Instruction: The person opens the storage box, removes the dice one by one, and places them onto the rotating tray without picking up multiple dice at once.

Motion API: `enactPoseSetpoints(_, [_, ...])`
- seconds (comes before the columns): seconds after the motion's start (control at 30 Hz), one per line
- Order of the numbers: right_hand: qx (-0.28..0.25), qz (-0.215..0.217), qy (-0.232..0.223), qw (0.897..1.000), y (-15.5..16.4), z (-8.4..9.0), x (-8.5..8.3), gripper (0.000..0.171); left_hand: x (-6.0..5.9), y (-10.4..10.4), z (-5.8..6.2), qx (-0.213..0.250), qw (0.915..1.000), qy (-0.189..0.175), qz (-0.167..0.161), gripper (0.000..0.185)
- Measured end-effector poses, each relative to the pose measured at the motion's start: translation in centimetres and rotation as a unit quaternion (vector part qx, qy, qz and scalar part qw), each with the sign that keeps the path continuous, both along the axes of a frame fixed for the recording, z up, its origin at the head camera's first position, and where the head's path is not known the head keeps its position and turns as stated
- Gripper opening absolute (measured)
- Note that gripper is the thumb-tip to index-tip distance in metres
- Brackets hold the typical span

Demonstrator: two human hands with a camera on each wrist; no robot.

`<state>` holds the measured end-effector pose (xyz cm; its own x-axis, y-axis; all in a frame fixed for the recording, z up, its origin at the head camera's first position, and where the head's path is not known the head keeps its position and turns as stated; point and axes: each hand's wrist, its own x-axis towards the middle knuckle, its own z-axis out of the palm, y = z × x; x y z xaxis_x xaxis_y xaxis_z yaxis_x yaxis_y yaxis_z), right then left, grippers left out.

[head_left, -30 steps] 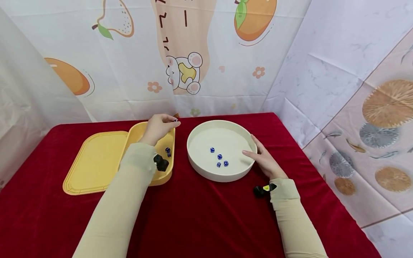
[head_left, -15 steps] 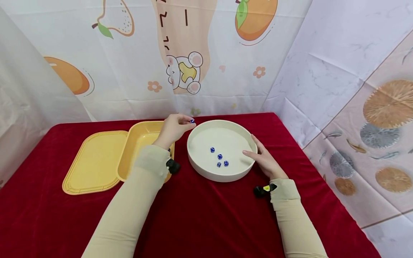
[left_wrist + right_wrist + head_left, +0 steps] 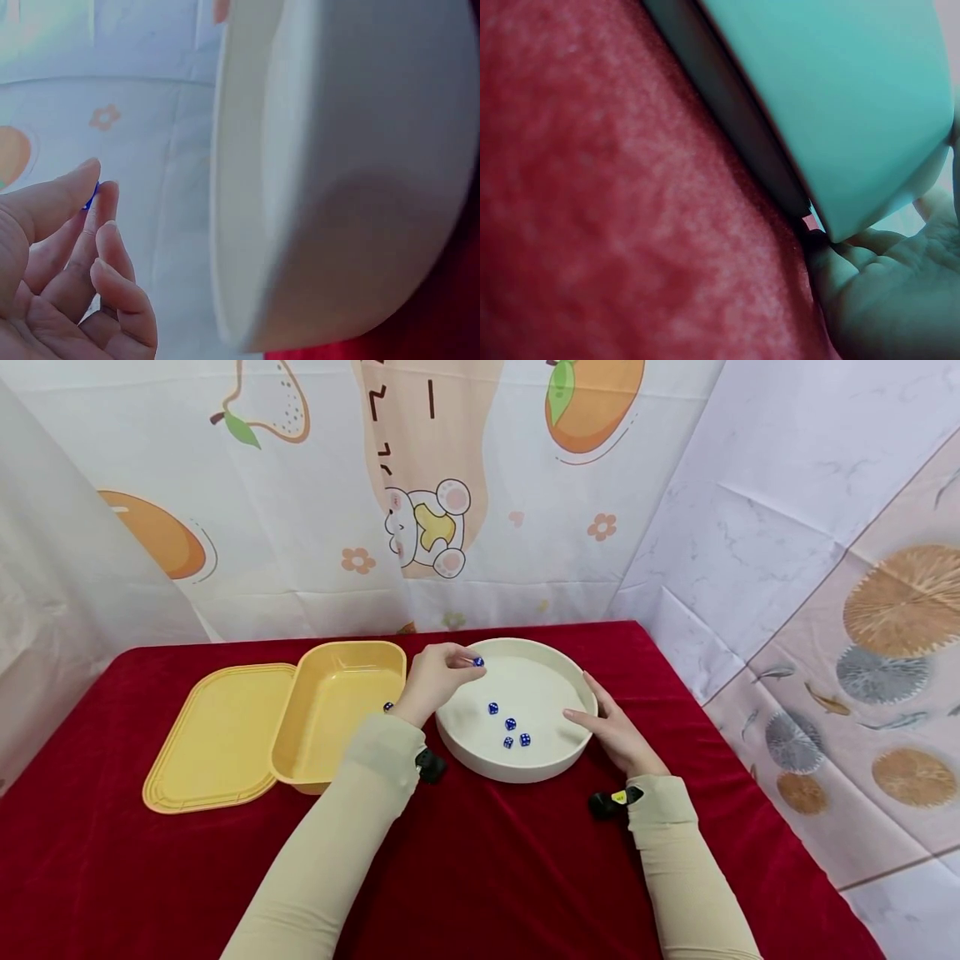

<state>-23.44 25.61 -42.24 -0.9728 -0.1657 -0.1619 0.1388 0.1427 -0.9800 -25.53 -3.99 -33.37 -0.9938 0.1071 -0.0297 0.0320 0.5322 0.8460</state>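
**Die over the bowl's rim**

I am watching the left hand pinching a blue die between thumb and fingertips, holding it just over the white bowl at about the bowl's 10 o'clock rim. In the left wrist view the die is showing only as a blue sliver between the thumb and the fingers, with the bowl's wall filling the frame just beside the hand; the other fingers are curling loosely under it.

The right hand is resting against the bowl's outer wall at about 3 o'clock, fingers straight and relaxed, gripping nothing. The right wrist view is showing the palm lying against the bowl's base on the red cloth.

Four dice are lying inside the bowl, clustered near its middle, close together but mostly apart from one another.

At 9 o'clock from the bowl, a yellow box is sitting on the desk, just beside the bowl. One more blue die is peeking out inside the box near its right wall, partly hidden by the left wrist. The box's lid is lying flat at the box's 9 o'clock, touching it.
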Motion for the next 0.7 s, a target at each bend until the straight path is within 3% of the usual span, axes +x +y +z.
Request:
enactPoseSetpoints(0.33, [-0.001, -0.003, -0.003, 1.000, -0.1, 0.0, 0.1, 0.093, 0.9, 1.3, -2.4, -0.008, 0.9990, 0.004, -0.044, 0.024])
enactPoseSetpoints(0.7, [-0.005, -0.004, 0.001, 1.000, -0.1, 0.0, 0.1, 0.089, 1.4, 1.6, -3.9, -0.002, 0.9961, 0.017, -0.087, 0.020])
